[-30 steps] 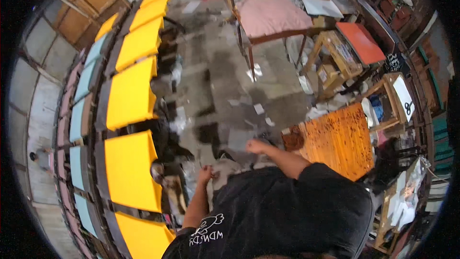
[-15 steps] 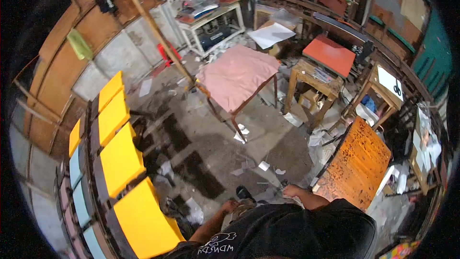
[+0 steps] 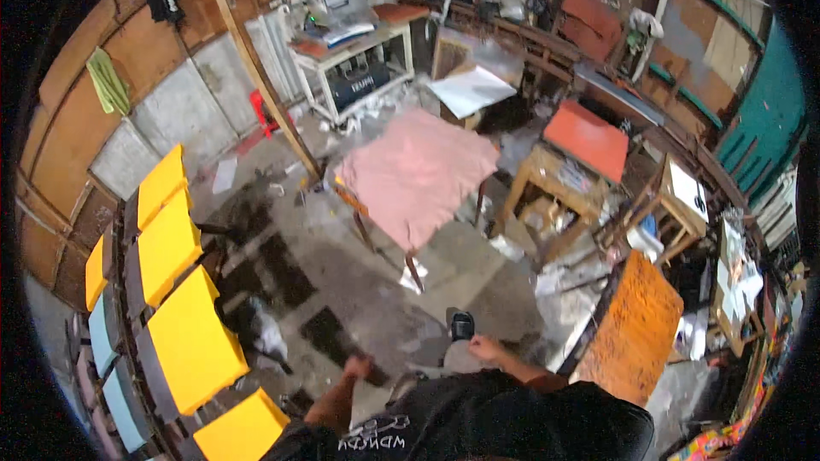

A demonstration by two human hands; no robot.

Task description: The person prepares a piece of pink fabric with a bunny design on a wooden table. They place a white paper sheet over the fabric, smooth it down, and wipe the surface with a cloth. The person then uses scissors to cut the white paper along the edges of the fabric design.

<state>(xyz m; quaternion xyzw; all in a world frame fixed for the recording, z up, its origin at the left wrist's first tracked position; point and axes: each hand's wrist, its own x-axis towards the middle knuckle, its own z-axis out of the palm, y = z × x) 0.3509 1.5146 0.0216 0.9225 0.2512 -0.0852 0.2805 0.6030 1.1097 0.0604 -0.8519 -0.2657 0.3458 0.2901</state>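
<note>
My left hand hangs low in front of me, above the dark-patched floor, blurred by motion. My right hand is beside my leg, close to a dark sandal on my foot. The fingers of both hands are too small and smeared to read, and no held thing can be made out. Ahead stands a table covered with a pink cloth, apart from both hands. On my right, nearest that hand, is an orange-brown wooden board with dark stains.
Rows of yellow panels and blue panels line my left. A wooden post rises beyond the pink table. Further right stand a wooden stool, a red-orange board and a small table with scissors. Paper scraps litter the floor.
The view has shifted forward and turned, bringing the yellow panels and pink table lower. One sandalled foot shows further forward. My left hand has swung out to the left, away from my body.
</note>
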